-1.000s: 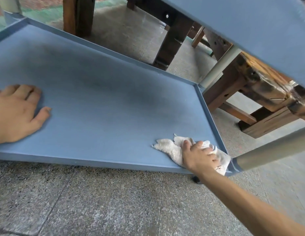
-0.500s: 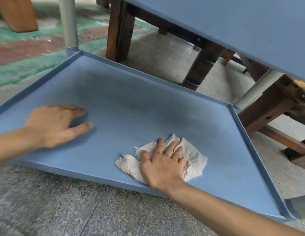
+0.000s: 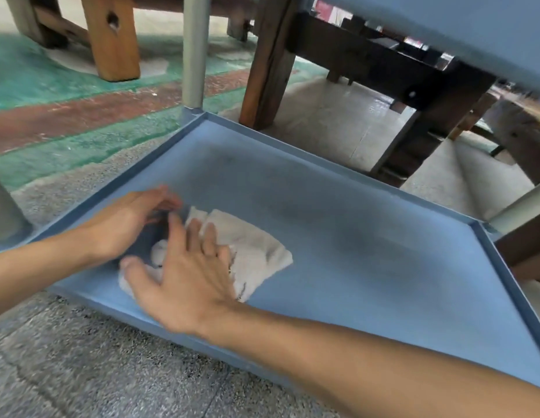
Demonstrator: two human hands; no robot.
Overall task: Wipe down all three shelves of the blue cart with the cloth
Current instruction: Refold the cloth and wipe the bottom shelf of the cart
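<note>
While your right hand (image 3: 184, 267) lies flat on the white cloth (image 3: 256, 251), fingers spread wide and pressing it down, the cloth sits on the bottom shelf (image 3: 368, 267) of the blue cart, toward its near-left part. Your left hand (image 3: 132, 221) hovers just beside the cloth's far-left edge, fingers loosely bent; motion blur hides whether the fingertips touch the cloth, and you can't tell if it holds anything. A grey post (image 3: 195, 52) rises from the shelf's far-left corner, and the underside of the shelf above (image 3: 474, 31) fills the upper right. Behind the cart stand dark wooden legs (image 3: 268, 61) on the floor (image 3: 81, 372).
</note>
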